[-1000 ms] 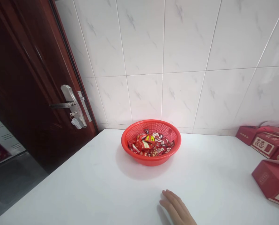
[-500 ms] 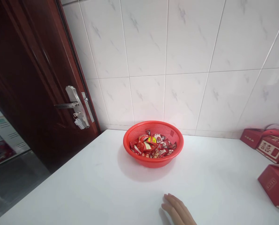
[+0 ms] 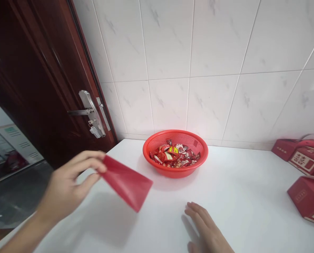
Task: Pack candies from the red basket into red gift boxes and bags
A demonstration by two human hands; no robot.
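Observation:
Between the fingertips and thumb of my left hand is a corner of a flat red piece of card, perhaps a folded box. The card tilts down to the right above the white table, slightly blurred. My right hand is low over the table with fingers stretched and thumb apart, holding nothing. Beyond both hands stands a red plastic basket with mesh sides. Several wrapped candies, mostly red, lie in it.
On the right of the white table stand several red gift boxes with printed characters. Behind is a tiled wall. A dark red door with a metal handle is at the left, past the table's edge.
My left hand has come into view from the left, pinching the red card. My right hand has moved slightly up, with more of it showing. The view has shifted a little.

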